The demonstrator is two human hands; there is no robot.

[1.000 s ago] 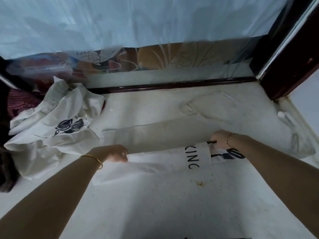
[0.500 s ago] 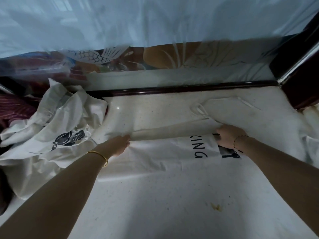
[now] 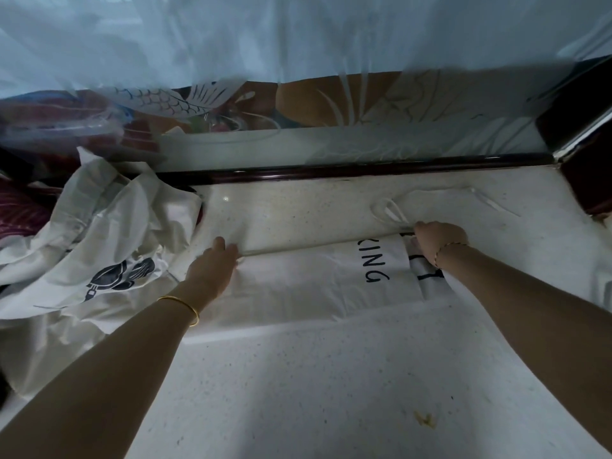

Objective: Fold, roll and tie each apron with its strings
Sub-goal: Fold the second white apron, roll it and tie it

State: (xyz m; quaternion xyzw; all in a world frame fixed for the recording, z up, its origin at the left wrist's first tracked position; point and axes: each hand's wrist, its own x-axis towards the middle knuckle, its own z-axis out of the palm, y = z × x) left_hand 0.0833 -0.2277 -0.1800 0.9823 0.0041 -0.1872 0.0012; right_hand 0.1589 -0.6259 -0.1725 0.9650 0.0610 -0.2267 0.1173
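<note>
A white apron (image 3: pixel 314 283) lies folded into a long strip across the white speckled counter (image 3: pixel 314 376), with black letters "KING" near its right end. My left hand (image 3: pixel 212 265) grips the strip's far edge at the left end. My right hand (image 3: pixel 437 238) grips the same far edge at the right end, fingers curled over the fabric. The apron's strings (image 3: pixel 394 212) loop loosely on the counter just beyond my right hand.
A crumpled pile of white aprons (image 3: pixel 99 246) with a black print lies at the left. A dark wooden rail (image 3: pixel 331 168) and a frosted glass panel (image 3: pixel 331 104) close off the back. A dark frame (image 3: pixel 589 180) stands at the right. A small yellow crumb (image 3: pixel 425 419) lies near the front.
Both hands have carried the apron's near edge away from me, folding it over and laying it down flat farther back. The strip now looks wider and flatter.
</note>
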